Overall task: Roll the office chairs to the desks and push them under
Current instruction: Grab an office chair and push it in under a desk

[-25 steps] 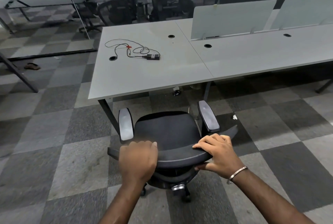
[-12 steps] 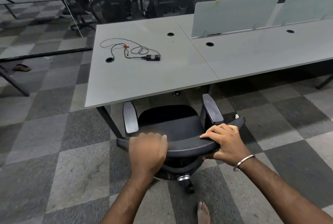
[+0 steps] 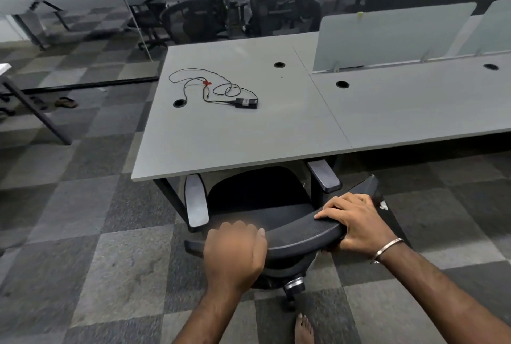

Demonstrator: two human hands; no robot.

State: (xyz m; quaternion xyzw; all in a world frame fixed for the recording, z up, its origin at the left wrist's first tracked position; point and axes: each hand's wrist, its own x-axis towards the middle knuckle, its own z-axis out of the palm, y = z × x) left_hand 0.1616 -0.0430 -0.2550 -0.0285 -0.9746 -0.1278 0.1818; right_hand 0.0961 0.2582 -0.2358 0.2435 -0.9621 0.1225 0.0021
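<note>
A black office chair [image 3: 260, 199] is seen at the near edge of a grey counter [image 3: 235, 133], its seat front and both armrest tips tucked beneath the counter edge while the backrest remains outside it. The top rim of the mesh backrest is gripped by both hands: the left hand [image 3: 235, 249] is curled over the rim near its left end, fingers wrapped over the top, and the right hand [image 3: 356, 222] is clamped around the right end, fingers laid across the top and thumb hidden beneath. A metal bangle [image 3: 388, 248] is worn on the right wrist. A bare foot [image 3: 303, 328] is visible on the checkered carpet floor [image 3: 116, 260] just behind the chair's base. On the counter, a black adapter [image 3: 246, 103] with a loosely coiled cable [image 3: 204, 85] is laid well beyond the chair, near a round cable port [image 3: 179, 103]. Frosted divider panels [image 3: 392, 36] are mounted at the far right of the counter. More dark chairs [image 3: 199, 20] are stood beyond the far edge, and a sandal [image 3: 65, 102] is left on the floor at far left.
</note>
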